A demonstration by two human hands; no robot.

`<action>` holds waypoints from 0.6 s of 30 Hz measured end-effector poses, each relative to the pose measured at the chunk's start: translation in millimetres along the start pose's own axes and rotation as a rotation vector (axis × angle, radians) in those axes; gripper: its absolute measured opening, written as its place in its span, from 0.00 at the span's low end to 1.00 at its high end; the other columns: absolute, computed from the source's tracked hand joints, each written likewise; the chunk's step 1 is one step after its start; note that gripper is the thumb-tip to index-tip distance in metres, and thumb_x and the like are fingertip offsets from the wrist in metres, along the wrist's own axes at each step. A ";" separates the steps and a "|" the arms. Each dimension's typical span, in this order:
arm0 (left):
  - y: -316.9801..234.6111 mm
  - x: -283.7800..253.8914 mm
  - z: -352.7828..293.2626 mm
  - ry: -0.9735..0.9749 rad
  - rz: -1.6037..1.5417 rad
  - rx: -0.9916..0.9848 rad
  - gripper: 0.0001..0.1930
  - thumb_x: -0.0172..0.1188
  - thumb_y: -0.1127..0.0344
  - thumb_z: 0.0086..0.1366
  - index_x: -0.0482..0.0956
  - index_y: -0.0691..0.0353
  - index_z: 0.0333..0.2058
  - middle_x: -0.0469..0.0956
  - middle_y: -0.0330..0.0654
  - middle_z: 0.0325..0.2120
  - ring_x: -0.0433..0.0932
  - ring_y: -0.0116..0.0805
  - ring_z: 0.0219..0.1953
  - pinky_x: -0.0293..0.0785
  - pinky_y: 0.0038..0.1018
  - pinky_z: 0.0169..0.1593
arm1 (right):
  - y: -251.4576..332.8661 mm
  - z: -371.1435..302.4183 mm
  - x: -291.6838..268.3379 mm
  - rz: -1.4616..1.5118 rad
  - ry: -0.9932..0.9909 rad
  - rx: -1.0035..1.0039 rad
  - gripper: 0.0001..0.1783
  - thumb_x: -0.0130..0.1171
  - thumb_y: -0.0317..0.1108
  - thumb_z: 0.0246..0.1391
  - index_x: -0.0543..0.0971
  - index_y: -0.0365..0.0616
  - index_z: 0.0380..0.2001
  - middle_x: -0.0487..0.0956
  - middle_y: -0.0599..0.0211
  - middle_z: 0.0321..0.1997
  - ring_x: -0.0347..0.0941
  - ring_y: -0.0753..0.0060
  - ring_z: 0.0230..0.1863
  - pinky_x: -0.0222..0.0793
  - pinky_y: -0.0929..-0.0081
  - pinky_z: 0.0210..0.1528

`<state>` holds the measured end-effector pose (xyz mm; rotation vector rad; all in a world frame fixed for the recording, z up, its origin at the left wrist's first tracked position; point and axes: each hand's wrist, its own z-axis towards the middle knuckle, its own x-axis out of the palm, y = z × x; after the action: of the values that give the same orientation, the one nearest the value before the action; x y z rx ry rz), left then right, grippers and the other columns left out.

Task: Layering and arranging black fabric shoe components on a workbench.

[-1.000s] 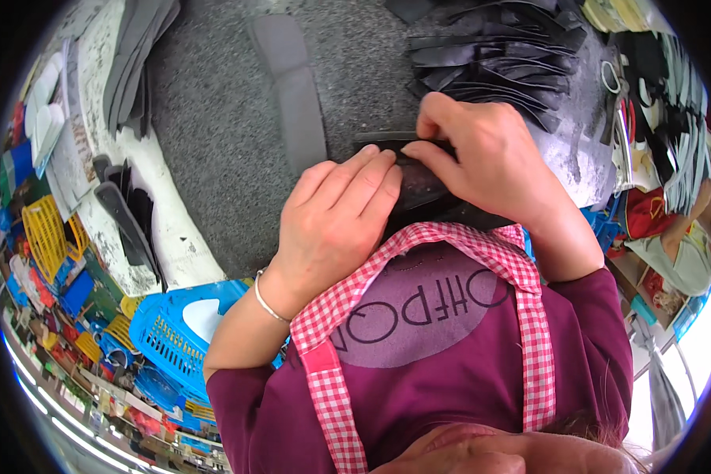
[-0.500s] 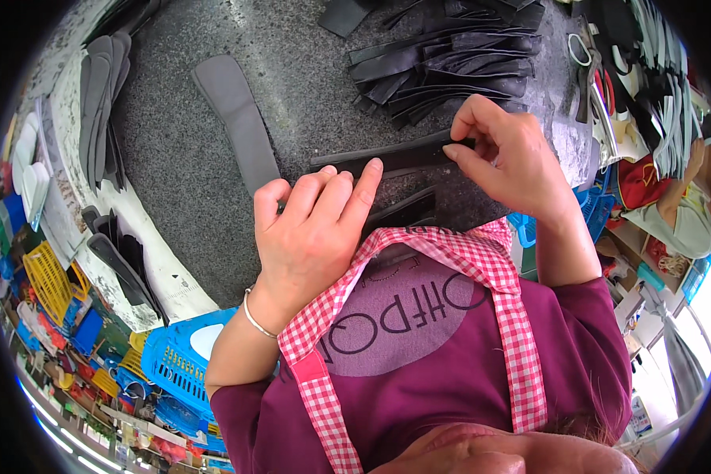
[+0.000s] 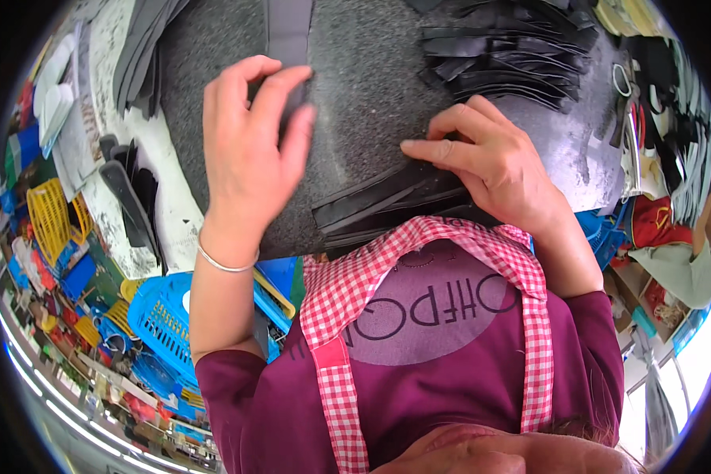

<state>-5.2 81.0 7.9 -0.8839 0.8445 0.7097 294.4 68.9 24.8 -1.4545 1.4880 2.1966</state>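
Note:
My left hand (image 3: 249, 150) is raised over the table, thumb and fingers apart, by the lower end of a flat grey strip (image 3: 288, 31). Part of that strip is hidden behind the fingers, and no firm hold on it shows. My right hand (image 3: 486, 154) hovers with bent, parted fingers over several black strips (image 3: 371, 201) lying at the table's near edge, against the apron. Nothing shows between its fingertips; the strips' right ends are hidden beneath it.
A pile of black strips (image 3: 505, 55) lies at the far right of the dark speckled table (image 3: 355, 103). Grey strips (image 3: 142, 55) and darker pieces (image 3: 134, 197) lie at the left. A blue basket (image 3: 162, 316) stands below the left edge. Scissors (image 3: 632, 150) lie at right.
My left hand has left the black strip and moved up and left to the grey strip. The black strip now lies nearer the apron, and my right hand has let go of it.

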 end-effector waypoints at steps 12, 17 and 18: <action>27.9 -20.6 -3.2 0.028 -0.042 -0.147 0.10 0.73 0.73 0.67 0.91 0.64 0.46 0.91 0.45 0.48 0.90 0.36 0.46 0.85 0.29 0.51 | 15.9 44.0 -4.7 -0.004 -0.017 -0.210 0.17 0.71 0.27 0.51 0.88 0.43 0.47 0.83 0.68 0.42 0.80 0.59 0.47 0.81 0.63 0.44; 38.7 -30.1 3.6 0.119 -0.393 -0.431 0.08 0.66 0.74 0.74 0.89 0.67 0.48 0.91 0.40 0.48 0.87 0.24 0.48 0.84 0.23 0.50 | 22.8 99.9 39.8 -0.144 -0.226 -0.433 0.19 0.65 0.32 0.56 0.86 0.43 0.51 0.85 0.71 0.53 0.79 0.65 0.57 0.78 0.66 0.55; 44.7 -28.0 1.7 0.129 -0.432 -0.407 0.08 0.64 0.74 0.76 0.88 0.67 0.49 0.90 0.39 0.48 0.86 0.24 0.49 0.82 0.23 0.51 | 24.5 107.9 46.5 -0.192 -0.258 -0.499 0.20 0.63 0.34 0.58 0.86 0.43 0.53 0.85 0.72 0.57 0.78 0.67 0.61 0.75 0.67 0.60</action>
<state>-54.6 97.9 16.2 -1.4380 0.5969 0.4506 187.1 121.1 12.0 -1.2877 0.7182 2.6180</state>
